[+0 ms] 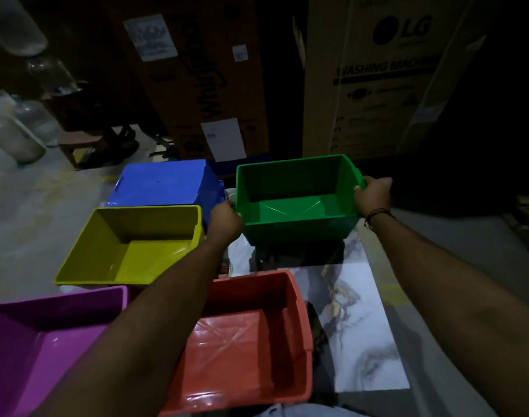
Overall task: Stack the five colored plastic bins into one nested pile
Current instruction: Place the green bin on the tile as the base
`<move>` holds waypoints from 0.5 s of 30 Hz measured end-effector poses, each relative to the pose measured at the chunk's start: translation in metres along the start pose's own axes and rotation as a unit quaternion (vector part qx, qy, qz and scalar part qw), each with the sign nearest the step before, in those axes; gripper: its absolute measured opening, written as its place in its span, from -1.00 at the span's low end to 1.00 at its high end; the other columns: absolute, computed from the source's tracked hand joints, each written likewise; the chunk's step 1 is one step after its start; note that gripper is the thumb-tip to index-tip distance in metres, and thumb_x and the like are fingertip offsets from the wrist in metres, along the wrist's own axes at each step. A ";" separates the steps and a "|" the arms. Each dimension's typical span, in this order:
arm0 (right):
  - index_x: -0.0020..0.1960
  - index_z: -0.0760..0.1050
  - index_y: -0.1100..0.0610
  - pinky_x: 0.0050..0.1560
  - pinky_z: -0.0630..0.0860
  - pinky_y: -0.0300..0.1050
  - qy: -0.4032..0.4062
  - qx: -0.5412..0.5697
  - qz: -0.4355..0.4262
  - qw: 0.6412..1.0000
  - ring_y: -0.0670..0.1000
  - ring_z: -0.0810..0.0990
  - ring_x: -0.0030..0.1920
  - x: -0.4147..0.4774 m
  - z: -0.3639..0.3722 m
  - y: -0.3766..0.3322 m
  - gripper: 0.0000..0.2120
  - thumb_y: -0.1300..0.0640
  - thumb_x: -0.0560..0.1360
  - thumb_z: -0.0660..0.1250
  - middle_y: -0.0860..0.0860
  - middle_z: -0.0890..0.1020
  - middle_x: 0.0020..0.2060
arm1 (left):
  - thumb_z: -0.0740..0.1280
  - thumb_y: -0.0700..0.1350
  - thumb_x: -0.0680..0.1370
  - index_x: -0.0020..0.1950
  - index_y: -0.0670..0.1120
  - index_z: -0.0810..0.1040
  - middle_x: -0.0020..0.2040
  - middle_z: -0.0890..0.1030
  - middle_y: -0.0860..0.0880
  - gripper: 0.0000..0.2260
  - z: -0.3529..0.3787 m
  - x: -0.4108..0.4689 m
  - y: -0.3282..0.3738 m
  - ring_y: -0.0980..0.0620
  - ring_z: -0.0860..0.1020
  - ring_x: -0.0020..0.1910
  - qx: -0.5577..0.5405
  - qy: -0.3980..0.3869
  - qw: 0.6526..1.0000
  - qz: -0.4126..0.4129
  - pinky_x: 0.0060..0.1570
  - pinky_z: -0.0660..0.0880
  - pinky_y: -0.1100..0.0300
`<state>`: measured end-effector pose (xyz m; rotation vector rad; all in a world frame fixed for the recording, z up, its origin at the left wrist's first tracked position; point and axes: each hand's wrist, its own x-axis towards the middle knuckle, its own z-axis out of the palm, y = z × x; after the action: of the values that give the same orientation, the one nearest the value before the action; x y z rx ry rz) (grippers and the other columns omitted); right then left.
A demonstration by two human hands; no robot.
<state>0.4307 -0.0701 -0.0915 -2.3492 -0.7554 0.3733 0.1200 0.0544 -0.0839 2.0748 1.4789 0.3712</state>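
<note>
A green bin [296, 194] is held upright, lifted off the surface at the far right, its shadow below it. My left hand [225, 222] grips its left rim and my right hand [373, 195] grips its right rim. A blue bin [164, 182] lies upside down at the far left. In front of it a yellow bin [131, 245] stands open side up. A purple bin [46, 341] sits at the near left and an orange bin [245, 341] at the near middle, both open side up and partly hidden by my left forearm.
A marble-patterned surface [356, 326] lies under the bins. Two tall cardboard appliance boxes [377, 79] stand close behind the bins. Large water jugs [13, 136] and a small wooden stool [79, 145] are on the grey floor at the far left.
</note>
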 end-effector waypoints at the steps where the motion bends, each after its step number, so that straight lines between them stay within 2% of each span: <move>1: 0.36 0.44 0.32 0.31 0.43 0.01 -0.016 -0.015 0.004 1.000 0.37 0.55 0.12 0.008 -0.001 -0.001 -0.63 0.23 0.59 0.26 0.30 0.30 0.35 | 0.29 -0.34 0.55 0.27 -0.27 0.59 0.10 0.67 -0.29 -0.70 0.002 0.002 0.004 -0.33 0.59 0.07 -0.009 -0.004 1.000 0.005 -0.08 0.45 0.00; 4: 0.32 0.46 0.30 0.29 0.45 0.06 -0.075 -0.045 0.015 0.996 0.37 0.56 0.13 0.022 -0.001 -0.002 -0.56 0.16 0.49 0.36 0.31 0.35 0.32 | 0.31 -0.32 0.55 0.36 -0.21 0.54 0.23 0.64 -0.22 -0.64 0.009 0.004 0.010 -0.27 0.59 0.18 -0.026 -0.027 0.999 0.020 -0.03 0.45 0.07; 7: 0.37 0.48 0.16 0.35 0.43 0.08 -0.119 -0.072 0.000 0.990 0.32 0.49 0.30 0.021 0.004 0.000 -0.27 -0.21 0.31 0.39 0.29 0.41 0.37 | 0.37 -0.27 0.57 0.37 -0.23 0.53 0.23 0.64 -0.19 -0.64 0.016 0.007 0.012 -0.17 0.61 0.18 -0.028 -0.053 0.997 0.050 -0.06 0.38 0.24; 9: 0.52 0.33 0.11 0.47 0.27 0.14 -0.153 -0.120 -0.026 0.981 0.35 0.25 0.49 0.016 0.008 0.003 -0.09 -0.37 0.32 0.36 0.26 0.17 0.55 | 0.42 -0.23 0.57 0.37 -0.24 0.52 0.18 0.62 -0.12 -0.63 0.019 0.010 0.011 -0.06 0.60 0.13 -0.038 -0.065 0.995 0.060 -0.02 0.39 0.27; 11: 0.60 0.17 0.09 0.53 0.16 0.20 -0.169 -0.135 -0.040 0.976 0.35 0.04 0.57 0.011 0.012 0.007 -0.03 -0.39 0.39 0.39 0.21 -0.09 0.62 | 0.44 -0.21 0.56 0.37 -0.23 0.51 0.14 0.59 -0.05 -0.61 0.020 0.015 0.009 0.02 0.55 0.09 -0.047 -0.070 0.995 0.056 0.02 0.41 0.24; 15: 0.63 0.07 0.05 0.55 0.10 0.24 -0.184 -0.143 -0.060 0.971 0.34 -0.05 0.59 0.011 0.015 0.013 0.06 -0.44 0.34 0.40 0.18 -0.24 0.61 | 0.45 -0.20 0.55 0.30 -0.23 0.57 0.19 0.64 -0.19 -0.67 0.021 0.028 0.007 -0.18 0.62 0.16 -0.002 -0.047 0.995 0.091 0.02 0.46 0.16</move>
<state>0.4383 -0.0649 -0.1124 -2.5154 -1.1894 0.7002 0.1464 0.0726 -0.0994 2.1994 1.2360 0.3405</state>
